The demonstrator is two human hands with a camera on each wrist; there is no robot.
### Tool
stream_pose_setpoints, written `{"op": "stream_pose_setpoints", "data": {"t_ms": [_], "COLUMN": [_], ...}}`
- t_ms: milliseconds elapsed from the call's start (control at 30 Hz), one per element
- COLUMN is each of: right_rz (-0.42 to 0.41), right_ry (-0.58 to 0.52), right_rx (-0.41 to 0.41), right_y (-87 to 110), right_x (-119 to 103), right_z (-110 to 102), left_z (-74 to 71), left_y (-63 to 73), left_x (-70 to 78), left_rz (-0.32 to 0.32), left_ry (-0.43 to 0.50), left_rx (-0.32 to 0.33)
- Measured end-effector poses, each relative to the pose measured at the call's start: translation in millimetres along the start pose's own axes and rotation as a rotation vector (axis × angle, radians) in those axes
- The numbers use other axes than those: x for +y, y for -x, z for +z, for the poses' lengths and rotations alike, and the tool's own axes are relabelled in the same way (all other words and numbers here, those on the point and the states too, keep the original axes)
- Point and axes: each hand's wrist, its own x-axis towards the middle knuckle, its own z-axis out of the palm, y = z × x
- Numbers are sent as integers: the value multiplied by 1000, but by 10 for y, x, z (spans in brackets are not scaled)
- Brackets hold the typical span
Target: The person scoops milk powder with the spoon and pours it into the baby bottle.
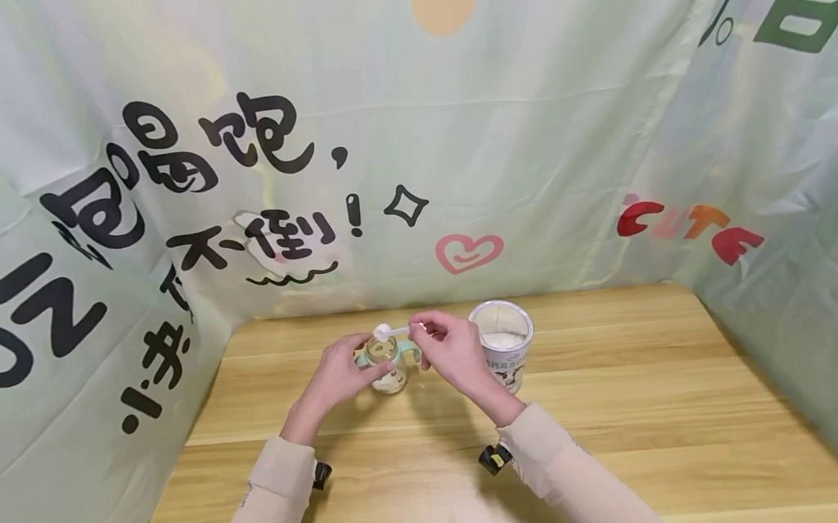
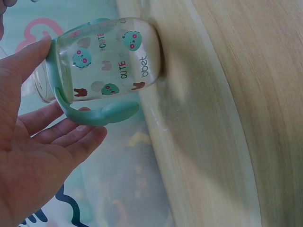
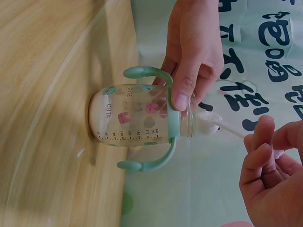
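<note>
A clear baby bottle [image 1: 390, 381] with a green two-handled collar stands upright on the table, pale powder or liquid at its bottom. My left hand [image 1: 341, 372] holds it about the neck, the thumb [image 3: 182, 99] lying over the collar in the right wrist view. Between the thumb and fingers of my right hand [image 1: 456, 350] is the thin handle of a white measuring scoop [image 1: 383, 332]. The scoop's bowl, heaped with white powder, hangs just over the open mouth of the bottle. Printed animals and a measuring scale mark the bottle's wall [image 3: 135, 113].
Just right of my right hand stands an open can [image 1: 507, 363] of white powder. A small white speck [image 3: 80, 152] lies on the wooden table [image 1: 623, 410]. Printed cloth [image 1: 559, 160] encloses the table at the back and both sides.
</note>
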Motion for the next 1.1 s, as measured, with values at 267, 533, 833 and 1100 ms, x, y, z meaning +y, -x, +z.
{"op": "stream_pose_setpoints", "data": {"t_ms": [267,533,833,1100], "right_rz": [6,30,44,48], "right_ry": [10,44,71,79], "right_rx": [-2,2,0,-11], "right_y": [10,29,43,50], "right_x": [5,18,36,63], "right_z": [-3,-10,-26,-20], "left_z": [-5,2,1,-3], "left_y": [11,5,6,5], "left_x": [13,1,7,9], "left_rz": [7,11,10,3], "left_ry": [1,6,16,11], "left_rx": [2,11,9,1]}}
